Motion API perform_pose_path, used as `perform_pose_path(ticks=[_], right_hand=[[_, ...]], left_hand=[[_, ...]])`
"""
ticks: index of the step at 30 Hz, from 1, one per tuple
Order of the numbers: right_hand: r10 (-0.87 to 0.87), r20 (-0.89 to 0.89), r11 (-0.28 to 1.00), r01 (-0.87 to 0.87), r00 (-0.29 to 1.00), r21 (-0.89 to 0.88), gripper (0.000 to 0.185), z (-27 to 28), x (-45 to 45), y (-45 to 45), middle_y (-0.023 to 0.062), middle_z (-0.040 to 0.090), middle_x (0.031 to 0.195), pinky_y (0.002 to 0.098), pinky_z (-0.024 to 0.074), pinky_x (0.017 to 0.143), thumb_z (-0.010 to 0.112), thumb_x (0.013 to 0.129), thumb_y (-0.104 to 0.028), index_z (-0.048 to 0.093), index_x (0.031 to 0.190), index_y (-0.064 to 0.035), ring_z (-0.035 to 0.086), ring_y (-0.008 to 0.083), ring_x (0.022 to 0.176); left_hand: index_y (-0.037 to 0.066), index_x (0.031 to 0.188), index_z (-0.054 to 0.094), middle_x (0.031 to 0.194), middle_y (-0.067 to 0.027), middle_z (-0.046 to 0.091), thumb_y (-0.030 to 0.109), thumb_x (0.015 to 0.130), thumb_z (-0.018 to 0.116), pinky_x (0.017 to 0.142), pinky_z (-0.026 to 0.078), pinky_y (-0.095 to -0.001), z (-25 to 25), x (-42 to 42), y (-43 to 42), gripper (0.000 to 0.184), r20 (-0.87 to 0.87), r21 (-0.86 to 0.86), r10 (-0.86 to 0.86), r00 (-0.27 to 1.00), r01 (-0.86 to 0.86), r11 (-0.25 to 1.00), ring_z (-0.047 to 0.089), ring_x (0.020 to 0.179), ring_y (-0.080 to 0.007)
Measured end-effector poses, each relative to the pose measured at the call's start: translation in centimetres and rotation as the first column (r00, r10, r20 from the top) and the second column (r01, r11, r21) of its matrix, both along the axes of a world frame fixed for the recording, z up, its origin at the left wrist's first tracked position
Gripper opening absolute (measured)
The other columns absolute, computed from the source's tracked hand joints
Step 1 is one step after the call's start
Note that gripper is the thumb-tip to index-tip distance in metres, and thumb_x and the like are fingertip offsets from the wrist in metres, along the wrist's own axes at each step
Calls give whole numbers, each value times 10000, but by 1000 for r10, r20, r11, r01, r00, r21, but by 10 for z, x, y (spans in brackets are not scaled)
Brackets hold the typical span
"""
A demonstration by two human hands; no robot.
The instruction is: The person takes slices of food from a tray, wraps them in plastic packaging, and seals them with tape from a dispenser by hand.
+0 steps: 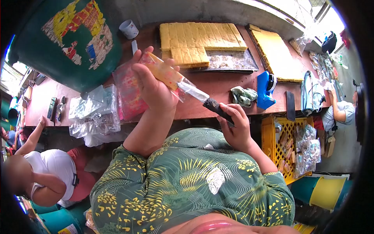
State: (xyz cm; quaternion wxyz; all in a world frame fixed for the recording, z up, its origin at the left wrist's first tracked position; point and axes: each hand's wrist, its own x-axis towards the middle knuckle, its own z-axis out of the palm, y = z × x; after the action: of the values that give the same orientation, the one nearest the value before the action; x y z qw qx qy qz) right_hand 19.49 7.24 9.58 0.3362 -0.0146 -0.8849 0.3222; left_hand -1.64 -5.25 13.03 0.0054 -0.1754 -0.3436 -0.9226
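Observation:
My left hand (pixel 153 85) is raised over the table, its fingers closed around a slice of yellow cake in a clear, red-printed plastic wrapper (pixel 161 71). My right hand (pixel 238 128) grips the dark, rough handle of a flat-bladed knife (pixel 196 93). The blade's far end meets the open end of the wrapper; whether it is inside cannot be made out. Beyond both hands, a slab of yellow cake (pixel 198 36) cut into bars sits on a dark tray (pixel 233 60), part of which is bare and covered in crumbs. Red-printed wrappers (pixel 130 91) lie beside my left forearm.
A blue tape dispenser (pixel 265 90) and a crumpled green cloth (pixel 243 96) are right of centre. Another cake slab (pixel 278 54) lies behind them. A yellow crate (pixel 269 136) holds wrapped bars. A large green drum (pixel 78 46) stands left, and a person in white (pixel 52 171) sits nearby.

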Motion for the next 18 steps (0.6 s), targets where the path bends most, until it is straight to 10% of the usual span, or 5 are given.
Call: perform_pose_path(ticks=[18], right_hand=[[-25, -24, 999, 26, 999, 20, 411, -2, -9, 1, 184, 676, 1092, 417, 565, 821, 737, 873, -2, 650, 1275, -16, 675, 353, 964]], left_hand=[[203, 1421, 418, 1390, -30, 568, 684, 974, 496, 749, 628, -388, -1, 3, 1, 662, -3, -2, 7, 1000, -7, 1000, 700, 939, -201]])
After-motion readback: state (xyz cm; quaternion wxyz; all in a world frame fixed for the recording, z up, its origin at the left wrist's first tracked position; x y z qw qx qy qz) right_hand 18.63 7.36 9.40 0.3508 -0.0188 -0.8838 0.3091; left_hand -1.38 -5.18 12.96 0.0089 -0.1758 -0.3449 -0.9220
